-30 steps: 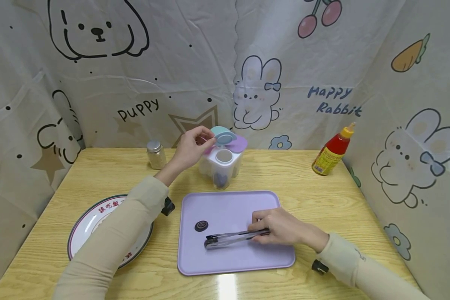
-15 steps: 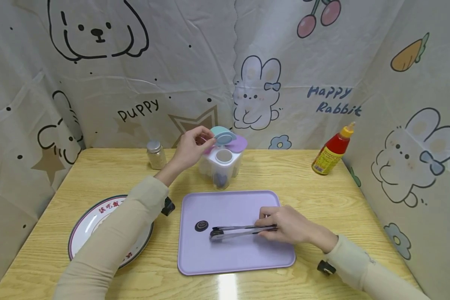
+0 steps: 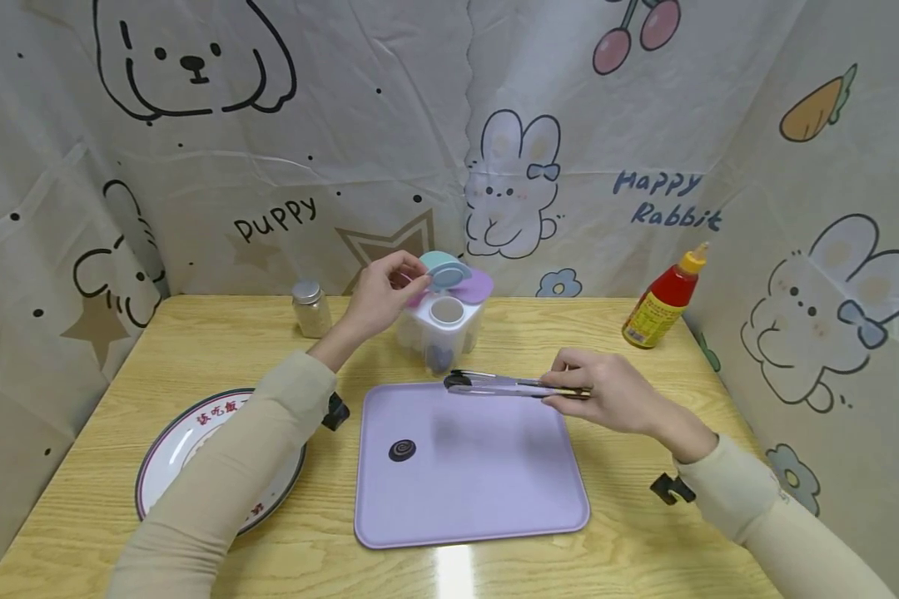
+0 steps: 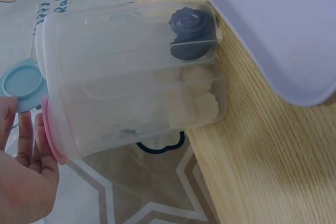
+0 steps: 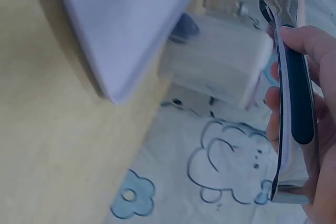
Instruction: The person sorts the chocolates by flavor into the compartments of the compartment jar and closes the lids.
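My left hand (image 3: 380, 293) pinches the raised light-blue flap lid (image 3: 449, 274) of a clear food container (image 4: 121, 77), whose round opening shows below the flap. Dark swirl cookies (image 4: 190, 24) lie at the bottom of one compartment, pale pieces (image 4: 191, 100) in the one beside it. In my right hand (image 3: 607, 389) I grip metal tongs (image 5: 302, 93) with dark handle panels. Their tips hold a dark cookie (image 3: 458, 380) above the far edge of the lilac tray (image 3: 472, 507), just in front of the container. Another dark swirl cookie (image 3: 402, 450) lies on the tray's left side.
A white plate (image 3: 166, 466) with a dark rim is at the left, partly under my left forearm. Behind it stands a small jar (image 3: 313, 312) with a metal lid. A red sauce bottle (image 3: 663, 301) stands at the back right. Patterned cloth (image 3: 419, 125) borders the table.
My right hand has lifted the tongs and the dark cookie off the tray and carried them away from me towards the container. My left hand stays on the flap lid.
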### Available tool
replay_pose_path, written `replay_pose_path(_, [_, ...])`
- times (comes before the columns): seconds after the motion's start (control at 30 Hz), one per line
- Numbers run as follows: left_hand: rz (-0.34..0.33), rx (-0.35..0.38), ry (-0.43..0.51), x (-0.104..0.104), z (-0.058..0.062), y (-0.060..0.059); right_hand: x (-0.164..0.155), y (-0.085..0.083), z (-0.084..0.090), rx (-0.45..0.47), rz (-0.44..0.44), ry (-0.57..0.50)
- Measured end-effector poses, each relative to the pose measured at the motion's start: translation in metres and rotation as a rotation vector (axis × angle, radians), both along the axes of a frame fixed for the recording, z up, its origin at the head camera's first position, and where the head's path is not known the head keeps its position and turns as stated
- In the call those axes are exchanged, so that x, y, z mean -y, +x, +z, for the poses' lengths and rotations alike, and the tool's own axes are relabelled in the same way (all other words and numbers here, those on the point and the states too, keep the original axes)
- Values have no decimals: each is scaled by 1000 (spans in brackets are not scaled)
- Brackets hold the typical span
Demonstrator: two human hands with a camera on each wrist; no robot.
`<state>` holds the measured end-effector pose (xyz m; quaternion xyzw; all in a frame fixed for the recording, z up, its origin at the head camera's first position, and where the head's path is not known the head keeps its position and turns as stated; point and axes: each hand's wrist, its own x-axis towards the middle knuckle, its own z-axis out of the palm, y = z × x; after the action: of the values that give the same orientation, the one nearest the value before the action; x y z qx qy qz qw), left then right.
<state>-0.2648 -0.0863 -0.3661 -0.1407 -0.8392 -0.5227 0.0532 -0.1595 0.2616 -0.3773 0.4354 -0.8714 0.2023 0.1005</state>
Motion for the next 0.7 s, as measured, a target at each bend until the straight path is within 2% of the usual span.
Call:
replay_pose_path(0.27, [1,-1,1,0,-1,-1,3,-25,30,-64,-61,-18])
replay_pose_path(0.5, [2,17,-2,1,-1,-1,9,-51,38,-89,-106,-16])
replay_pose_path(0.7, [0,18,-5,1,-1,0,13,-65,41,-67,-141,9])
